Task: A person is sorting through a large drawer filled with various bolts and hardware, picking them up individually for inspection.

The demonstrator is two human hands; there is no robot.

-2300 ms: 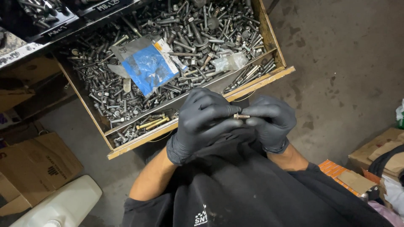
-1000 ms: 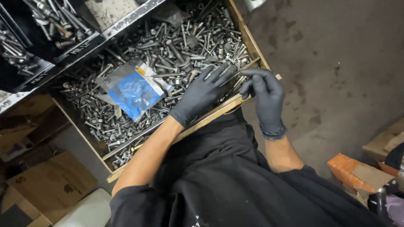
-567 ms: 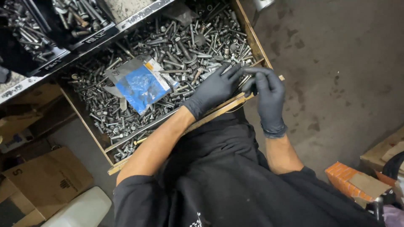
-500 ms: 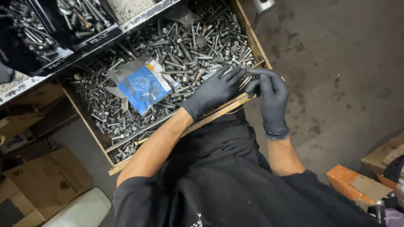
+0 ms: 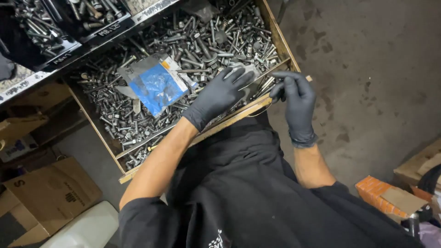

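Note:
A wooden drawer [image 5: 284, 45] is pulled out in front of me, heaped with grey bolts and screws [image 5: 202, 41]. A blue plastic packet [image 5: 156, 87] lies on the heap left of centre. My left hand [image 5: 218, 94], in a black glove, reaches into the drawer with its fingers spread flat on the bolts, beside a clear plastic bag [image 5: 245, 70]. My right hand [image 5: 297, 98], also gloved, hovers at the drawer's front right corner with thumb and fingers curled together. Whether anything is pinched in it is hidden.
Dark shelf bins [image 5: 41, 27] holding more bolts sit above the drawer at top left. Cardboard boxes [image 5: 50, 193] and a white plastic container [image 5: 82, 229] stand at lower left. An orange box [image 5: 381, 193] is at lower right, on stained concrete floor [image 5: 367, 69].
Both hands were together near my chest around a small bolt. They have moved forward to the drawer; the left hand now lies spread on the bolts and the right stays at the corner.

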